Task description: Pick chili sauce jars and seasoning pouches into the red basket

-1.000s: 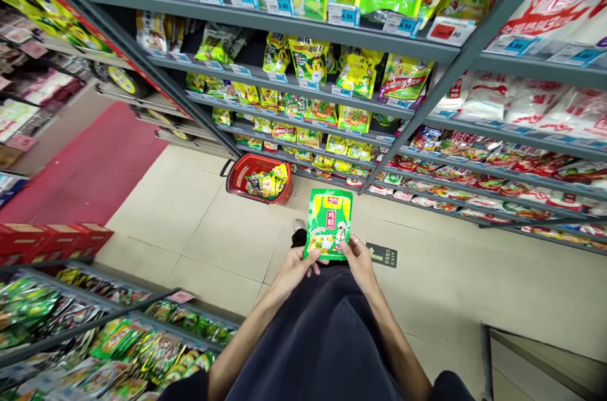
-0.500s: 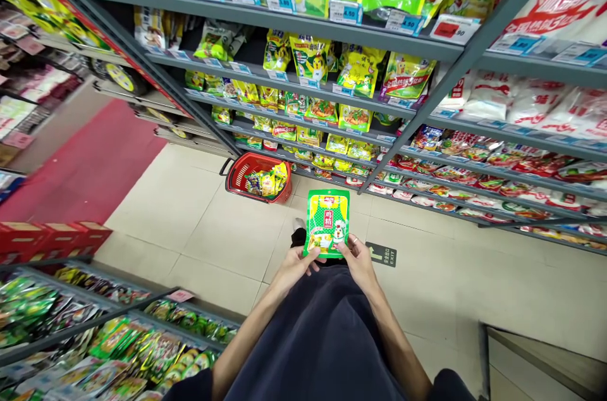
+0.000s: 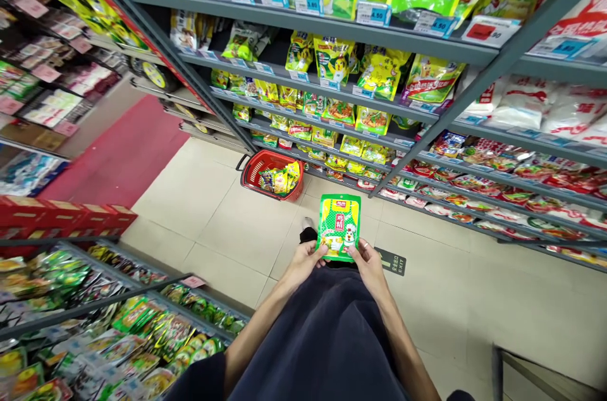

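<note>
Between my two hands is a green and yellow seasoning packet (image 3: 339,226), its printed front facing up, with a cartoon chicken and a red label. My left hand (image 3: 306,261) pinches its lower left corner, thumb on the front. My right hand (image 3: 367,261), with a ring on one finger, grips the lower right corner the same way. The packet is held in front of my body, above the floor. Beyond it on the floor stands a red shopping basket (image 3: 247,181) with several packets (image 3: 284,178) inside.
Tall grey shelves (image 3: 322,28) full of seasoning bags rise ahead, with price tags along their edges. At the lower left are racks of packets (image 3: 156,331). Red boxes (image 3: 61,217) stand by a red floor strip (image 3: 128,148). An exit sign (image 3: 393,262) lies on the tiles.
The view has swung left, so the shelves and basket appear farther right. Both hands keep their hold on the packet, which stays at about the same height.
</note>
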Available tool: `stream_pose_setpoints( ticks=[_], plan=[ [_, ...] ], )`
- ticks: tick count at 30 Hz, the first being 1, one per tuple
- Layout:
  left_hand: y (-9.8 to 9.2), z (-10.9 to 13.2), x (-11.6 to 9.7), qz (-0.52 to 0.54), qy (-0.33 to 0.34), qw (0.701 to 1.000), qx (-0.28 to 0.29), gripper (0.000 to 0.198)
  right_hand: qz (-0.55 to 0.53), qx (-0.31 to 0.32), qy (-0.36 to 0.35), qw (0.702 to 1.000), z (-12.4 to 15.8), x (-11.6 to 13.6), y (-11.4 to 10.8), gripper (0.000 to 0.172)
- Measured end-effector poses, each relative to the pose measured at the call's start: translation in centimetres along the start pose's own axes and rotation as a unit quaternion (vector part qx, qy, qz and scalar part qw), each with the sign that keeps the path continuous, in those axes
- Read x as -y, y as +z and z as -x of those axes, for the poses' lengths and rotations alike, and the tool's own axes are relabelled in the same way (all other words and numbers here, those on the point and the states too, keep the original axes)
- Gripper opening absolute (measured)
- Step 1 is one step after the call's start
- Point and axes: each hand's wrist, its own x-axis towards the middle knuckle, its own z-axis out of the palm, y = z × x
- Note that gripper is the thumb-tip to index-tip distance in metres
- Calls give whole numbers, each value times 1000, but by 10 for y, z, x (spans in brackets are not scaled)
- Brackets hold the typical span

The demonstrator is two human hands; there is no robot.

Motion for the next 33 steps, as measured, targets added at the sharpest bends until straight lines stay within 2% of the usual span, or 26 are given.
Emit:
stream_pose_setpoints(
  ticks=[12, 18, 28, 33],
  plan=[
    [-5, -1, 2, 11, 26, 1000, 0, 64, 5, 10, -2, 1000, -6, -1, 4, 45],
    [-9, 0, 1, 13, 36, 999, 3, 59, 35, -8, -6, 999, -5, 1, 7, 46],
    [-15, -9, 12, 10, 1, 1000, 11, 57, 10, -12, 27, 1000, -13, -16, 5, 42],
    [-19, -25, 5, -2, -8, 999, 45, 61, 30, -35, 13, 999, -17, 2, 11, 46]
  ],
)
